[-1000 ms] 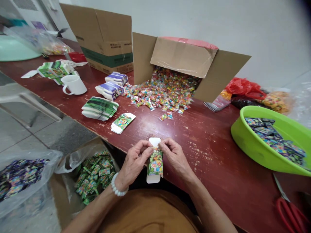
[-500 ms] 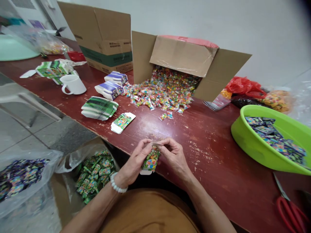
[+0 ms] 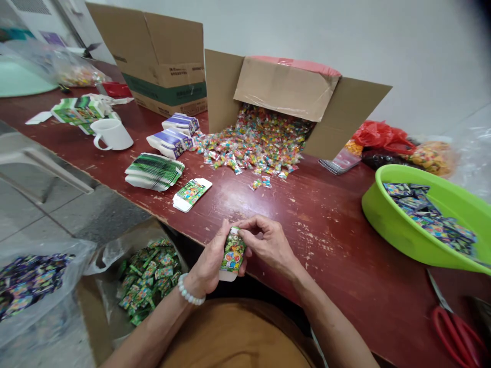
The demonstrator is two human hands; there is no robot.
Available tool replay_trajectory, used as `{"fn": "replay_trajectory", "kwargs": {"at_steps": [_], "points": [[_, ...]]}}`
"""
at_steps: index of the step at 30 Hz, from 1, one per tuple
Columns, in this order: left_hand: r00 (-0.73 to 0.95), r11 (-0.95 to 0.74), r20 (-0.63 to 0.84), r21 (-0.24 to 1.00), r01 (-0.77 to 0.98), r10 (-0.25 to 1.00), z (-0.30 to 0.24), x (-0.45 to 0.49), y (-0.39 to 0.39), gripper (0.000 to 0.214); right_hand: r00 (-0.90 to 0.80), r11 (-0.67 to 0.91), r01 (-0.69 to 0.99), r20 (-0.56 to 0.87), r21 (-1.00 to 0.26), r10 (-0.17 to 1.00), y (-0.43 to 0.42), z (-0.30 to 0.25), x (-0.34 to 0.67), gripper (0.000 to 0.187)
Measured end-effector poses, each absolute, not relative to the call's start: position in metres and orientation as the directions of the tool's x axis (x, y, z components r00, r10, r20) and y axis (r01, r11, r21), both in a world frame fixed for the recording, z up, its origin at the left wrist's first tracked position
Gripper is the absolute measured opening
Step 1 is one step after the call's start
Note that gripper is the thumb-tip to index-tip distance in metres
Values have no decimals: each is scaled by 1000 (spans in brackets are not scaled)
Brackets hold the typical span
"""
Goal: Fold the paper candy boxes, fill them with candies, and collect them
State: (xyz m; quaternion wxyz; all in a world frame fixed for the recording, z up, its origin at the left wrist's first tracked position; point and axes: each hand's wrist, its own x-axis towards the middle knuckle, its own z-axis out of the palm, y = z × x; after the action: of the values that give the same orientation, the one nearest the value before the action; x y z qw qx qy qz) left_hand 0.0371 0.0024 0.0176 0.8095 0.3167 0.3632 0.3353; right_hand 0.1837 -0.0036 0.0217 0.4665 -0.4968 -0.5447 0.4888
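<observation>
My left hand (image 3: 209, 263) grips a small green printed carton (image 3: 232, 254) from the left, at the near edge of the red-brown table (image 3: 330, 245). My right hand (image 3: 266, 243) pinches the carton's top end, where the white flap is folded down. A pile of small colourful wrapped candies (image 3: 257, 143) spills from a tipped cardboard box (image 3: 291, 92) behind. One flat green carton blank (image 3: 192, 193) lies nearby, beside a stack of flat blanks (image 3: 154, 171).
A lime green basin (image 3: 387, 225) with dark packets stands at the right, red scissors (image 3: 456, 332) in front of it. A white mug (image 3: 111, 135), purple boxes (image 3: 174, 140) and a second cardboard box (image 3: 164, 61) are at the left. Bags of filled cartons (image 3: 148, 278) sit below the table.
The carton's white top flap stood upright a second ago; it is now folded down. The carton has turned and both hands have closed in around its top end.
</observation>
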Motion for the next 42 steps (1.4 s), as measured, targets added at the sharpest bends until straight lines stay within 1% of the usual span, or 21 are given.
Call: {"fn": "replay_trajectory", "kwargs": {"at_steps": [3, 5, 7, 9, 11, 13, 17, 19, 20, 21, 22, 23, 24, 25, 27, 29, 32, 35, 37, 39, 42], "points": [[518, 541, -348, 792, -284, 782, 14, 35, 3, 66, -96, -120, -86, -112, -989, 989, 2, 23, 182, 22], [512, 531, -355, 809, -251, 782, 13, 33, 3, 68, -100, -142, -133, -129, -981, 987, 4, 24, 182, 25], [508, 528, -363, 818, -228, 781, 13, 32, 4, 68, -118, -110, -129, -95, -985, 989, 3, 23, 183, 24], [498, 524, -366, 823, -221, 786, 13, 32, 5, 66, -139, -3, -88, 9, -996, 990, -1, 22, 184, 21], [480, 537, -389, 815, -218, 786, 13, 33, 6, 66, -157, 143, -8, 143, -990, 977, -5, 19, 184, 18], [452, 558, -422, 799, -225, 786, 11, 34, 6, 67, -175, 236, 55, 224, -970, 959, -7, 15, 184, 17], [416, 585, -459, 771, -253, 785, 9, 33, 7, 64, -307, 198, 93, 161, -976, 938, 9, 8, 188, 21], [422, 572, -433, 767, -291, 796, 13, 30, 6, 55, -345, 246, 222, 160, -943, 925, 35, 5, 198, 22], [426, 558, -410, 768, -316, 806, 15, 28, 5, 51, -292, 288, 338, 191, -896, 937, 51, 2, 204, 22], [431, 543, -386, 769, -338, 816, 17, 26, 4, 49, -207, 311, 494, 238, -812, 949, 67, 0, 210, 19], [443, 534, -366, 770, -349, 818, 19, 23, 3, 48, -159, 298, 664, 259, -686, 953, 84, -4, 217, 23], [462, 531, -354, 775, -342, 813, 20, 20, 1, 47, -121, 242, 810, 252, -533, 960, 99, -8, 223, 33], [483, 533, -349, 784, -320, 803, 21, 16, 0, 45, -96, 180, 904, 224, -388, 970, 111, -13, 227, 41], [504, 534, -348, 795, -289, 791, 20, 13, 0, 43, -83, 152, 929, 211, -339, 974, 121, -18, 230, 45], [527, 535, -360, 815, -224, 770, 17, 7, 0, 41, -62, 113, 955, 186, -274, 980, 132, -29, 232, 40], [489, 521, -373, 828, -209, 788, 13, 1, 4, 44, -46, 90, 964, 176, -249, 983, 134, -36, 231, 31], [356, 454, -353, 853, -258, 865, 10, -4, 15, 56, -25, 58, 978, 160, -201, 987, 132, -38, 230, 32], [281, 421, -346, 864, -278, 895, 8, -6, 28, 63, -38, 64, 981, 138, -184, 990, 126, -32, 232, 29], [255, 405, -343, 879, -253, 904, 5, -8, 34, 60, -65, 88, 976, 121, -198, 990, 121, -26, 234, 23], [205, 347, -307, 916, -202, 929, 1, -10, 38, 53, -75, 98, 968, 104, -231, 992, 117, -22, 236, 21], [153, 275, -258, 956, -100, 954, -3, -15, 39, 46, -25, 47, 949, 74, -312, 997, 114, -21, 239, 21]]}}
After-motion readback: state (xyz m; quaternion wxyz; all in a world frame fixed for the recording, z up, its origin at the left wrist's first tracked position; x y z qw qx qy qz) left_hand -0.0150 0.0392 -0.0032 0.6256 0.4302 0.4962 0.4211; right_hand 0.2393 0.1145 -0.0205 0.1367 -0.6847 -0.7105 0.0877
